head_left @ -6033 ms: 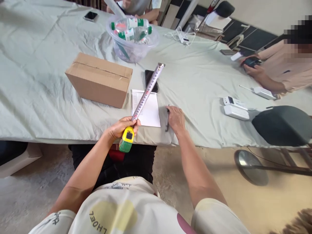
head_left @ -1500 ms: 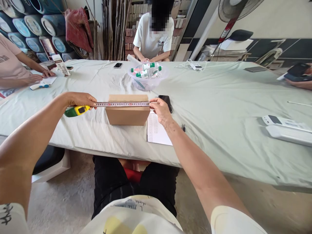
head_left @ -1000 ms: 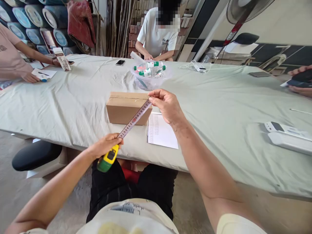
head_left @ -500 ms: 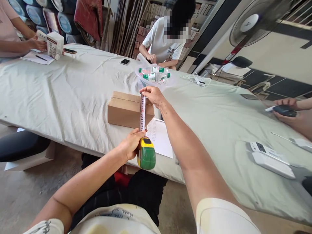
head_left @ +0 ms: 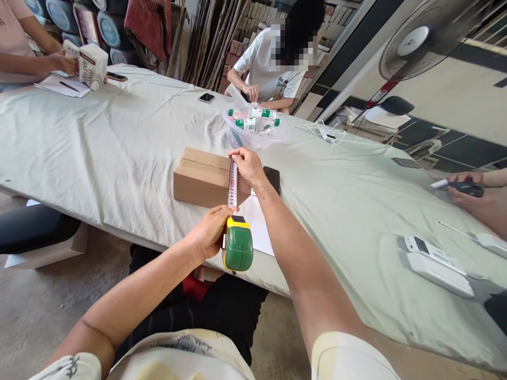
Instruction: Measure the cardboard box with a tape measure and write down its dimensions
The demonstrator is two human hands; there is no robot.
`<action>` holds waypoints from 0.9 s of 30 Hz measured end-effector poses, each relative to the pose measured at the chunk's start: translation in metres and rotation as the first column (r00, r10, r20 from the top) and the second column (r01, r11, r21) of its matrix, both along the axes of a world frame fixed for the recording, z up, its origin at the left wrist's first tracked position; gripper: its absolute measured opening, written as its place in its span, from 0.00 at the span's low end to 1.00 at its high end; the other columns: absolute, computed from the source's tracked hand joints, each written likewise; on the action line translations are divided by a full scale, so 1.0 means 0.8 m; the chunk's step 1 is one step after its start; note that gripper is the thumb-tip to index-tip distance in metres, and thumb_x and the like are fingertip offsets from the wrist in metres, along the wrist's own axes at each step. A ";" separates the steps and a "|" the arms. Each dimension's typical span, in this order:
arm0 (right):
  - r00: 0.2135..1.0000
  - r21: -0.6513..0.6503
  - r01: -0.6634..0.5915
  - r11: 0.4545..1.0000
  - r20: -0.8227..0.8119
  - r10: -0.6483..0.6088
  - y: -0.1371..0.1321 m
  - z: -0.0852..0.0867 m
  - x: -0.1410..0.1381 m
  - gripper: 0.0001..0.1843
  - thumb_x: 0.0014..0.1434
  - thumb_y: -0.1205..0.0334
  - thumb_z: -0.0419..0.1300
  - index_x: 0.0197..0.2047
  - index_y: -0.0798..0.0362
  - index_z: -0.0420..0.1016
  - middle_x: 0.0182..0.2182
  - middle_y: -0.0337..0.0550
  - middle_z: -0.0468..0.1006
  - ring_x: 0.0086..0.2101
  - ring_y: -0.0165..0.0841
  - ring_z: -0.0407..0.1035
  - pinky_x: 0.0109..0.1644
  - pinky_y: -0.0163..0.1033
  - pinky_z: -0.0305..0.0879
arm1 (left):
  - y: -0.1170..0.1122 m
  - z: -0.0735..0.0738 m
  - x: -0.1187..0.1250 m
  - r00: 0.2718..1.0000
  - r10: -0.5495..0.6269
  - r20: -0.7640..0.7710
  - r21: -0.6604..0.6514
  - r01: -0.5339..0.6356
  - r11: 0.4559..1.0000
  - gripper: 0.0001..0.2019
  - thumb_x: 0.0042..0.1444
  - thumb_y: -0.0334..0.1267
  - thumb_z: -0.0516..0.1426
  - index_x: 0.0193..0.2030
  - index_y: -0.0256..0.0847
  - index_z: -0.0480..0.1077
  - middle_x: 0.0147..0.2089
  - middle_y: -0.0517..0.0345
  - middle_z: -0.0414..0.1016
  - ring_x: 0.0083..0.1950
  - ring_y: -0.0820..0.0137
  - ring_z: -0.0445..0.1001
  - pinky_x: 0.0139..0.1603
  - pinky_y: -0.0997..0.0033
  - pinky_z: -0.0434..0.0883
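Cloth-covered table bears box, notepad, phone, bowl.

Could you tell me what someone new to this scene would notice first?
The eye goes first to the yellow-and-green tape measure gripped in the left hand at the near table edge, its blade stretched across the cardboard box to the right hand, which pinches the tip at the box's far edge. Just beyond stands a clear bowl of green-capped bottles, and a fan looms at upper right.
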State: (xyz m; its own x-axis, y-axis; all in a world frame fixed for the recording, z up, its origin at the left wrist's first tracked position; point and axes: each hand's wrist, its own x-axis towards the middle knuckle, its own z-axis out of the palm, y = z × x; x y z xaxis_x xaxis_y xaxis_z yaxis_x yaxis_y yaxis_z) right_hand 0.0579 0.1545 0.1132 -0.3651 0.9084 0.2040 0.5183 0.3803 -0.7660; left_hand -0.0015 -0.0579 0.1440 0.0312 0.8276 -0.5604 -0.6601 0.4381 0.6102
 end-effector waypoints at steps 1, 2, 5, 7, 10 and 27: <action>1.000 0.012 0.003 1.000 0.026 -0.003 -0.004 0.001 0.000 0.11 0.58 0.64 0.54 0.38 0.53 0.79 0.29 0.38 0.76 0.32 0.34 0.67 0.43 0.40 0.61 | -0.001 0.001 0.000 1.000 0.001 -0.001 -0.006 -0.001 1.000 0.06 0.63 0.34 0.54 0.41 0.36 0.71 0.29 0.55 0.73 0.28 0.67 0.75 0.32 0.65 0.75; 0.999 0.022 0.001 1.000 0.052 -0.002 -0.008 0.003 0.000 0.12 0.59 0.64 0.54 0.38 0.53 0.79 0.31 0.39 0.77 0.32 0.34 0.67 0.43 0.40 0.61 | -0.002 0.001 0.001 1.000 0.001 0.001 -0.012 -0.001 1.000 0.06 0.63 0.34 0.53 0.41 0.36 0.71 0.29 0.55 0.73 0.28 0.67 0.75 0.32 0.66 0.75; 0.991 0.037 -0.018 0.999 0.135 0.013 -0.018 0.008 -0.002 0.14 0.60 0.66 0.52 0.40 0.54 0.80 0.32 0.40 0.79 0.33 0.34 0.68 0.43 0.40 0.61 | -0.008 0.002 0.001 1.000 0.014 0.008 -0.022 -0.014 1.000 0.06 0.63 0.33 0.53 0.42 0.36 0.71 0.29 0.56 0.72 0.27 0.68 0.74 0.31 0.66 0.75; 0.982 0.042 -0.030 0.999 0.189 0.021 -0.020 0.010 -0.005 0.15 0.60 0.69 0.51 0.40 0.54 0.80 0.33 0.41 0.79 0.34 0.35 0.69 0.42 0.39 0.61 | -0.011 -0.001 0.001 1.000 0.019 0.024 -0.027 -0.018 0.999 0.06 0.63 0.32 0.52 0.42 0.36 0.70 0.30 0.56 0.72 0.28 0.68 0.74 0.30 0.65 0.76; 0.971 0.049 -0.044 0.998 0.238 0.031 -0.019 0.013 -0.008 0.16 0.59 0.70 0.51 0.40 0.54 0.80 0.35 0.42 0.81 0.36 0.36 0.70 0.43 0.39 0.62 | -0.014 -0.009 -0.002 0.995 -0.003 0.095 -0.019 0.005 1.000 0.08 0.61 0.31 0.52 0.44 0.35 0.70 0.31 0.56 0.73 0.28 0.68 0.74 0.29 0.64 0.77; 0.906 0.199 -0.056 0.978 -0.402 0.134 -0.058 0.051 0.063 0.12 0.61 0.56 0.58 0.45 0.51 0.77 0.38 0.40 0.80 0.39 0.32 0.74 0.48 0.39 0.70 | -0.020 -0.020 -0.048 0.882 -0.268 -0.389 0.155 0.349 0.924 0.08 0.63 0.34 0.51 0.36 0.36 0.70 0.33 0.56 0.72 0.27 0.73 0.71 0.26 0.74 0.70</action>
State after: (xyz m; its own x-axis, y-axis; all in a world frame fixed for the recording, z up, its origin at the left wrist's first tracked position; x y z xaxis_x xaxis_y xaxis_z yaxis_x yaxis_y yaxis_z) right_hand 0.1086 0.1085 0.1538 -0.2959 0.8079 0.5096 0.1265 0.5619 -0.8174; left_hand -0.0396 -0.0736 0.1278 0.1385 0.9089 -0.3933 -0.2350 0.4159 0.8785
